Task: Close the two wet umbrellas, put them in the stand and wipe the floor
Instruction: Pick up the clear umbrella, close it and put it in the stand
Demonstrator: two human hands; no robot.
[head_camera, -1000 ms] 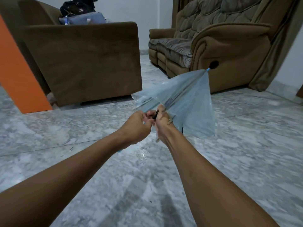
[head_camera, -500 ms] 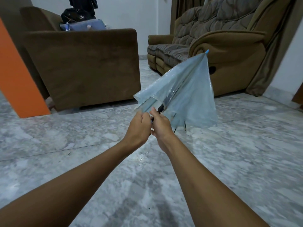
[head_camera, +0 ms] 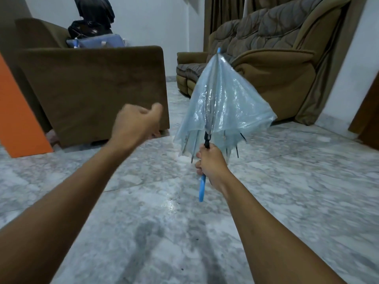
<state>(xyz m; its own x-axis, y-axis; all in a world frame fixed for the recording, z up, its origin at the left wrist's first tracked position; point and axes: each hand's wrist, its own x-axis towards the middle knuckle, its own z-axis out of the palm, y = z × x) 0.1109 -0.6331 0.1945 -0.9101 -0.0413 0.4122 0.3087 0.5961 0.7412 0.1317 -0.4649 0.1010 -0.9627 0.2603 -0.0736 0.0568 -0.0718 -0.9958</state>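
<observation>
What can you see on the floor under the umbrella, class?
Grey marble floor with a small wet patch near the blue handle. The canopy hides the floor strip behind it.

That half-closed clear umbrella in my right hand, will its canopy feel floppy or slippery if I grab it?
Probably floppy: the umbrella canopy sags in loose folds off ribs. Likely slippery, since the plastic glistens with droplets. It seems light, as the right hand alone holds it upright by the handle.

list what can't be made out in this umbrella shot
- Head view: second umbrella and stand, outside the frame.
- Head view: fingers of the left hand, motion-blurred and turned away.
- Head view: upper shaft of the umbrella, veiled by its canopy; right hand covers the grip.
</observation>
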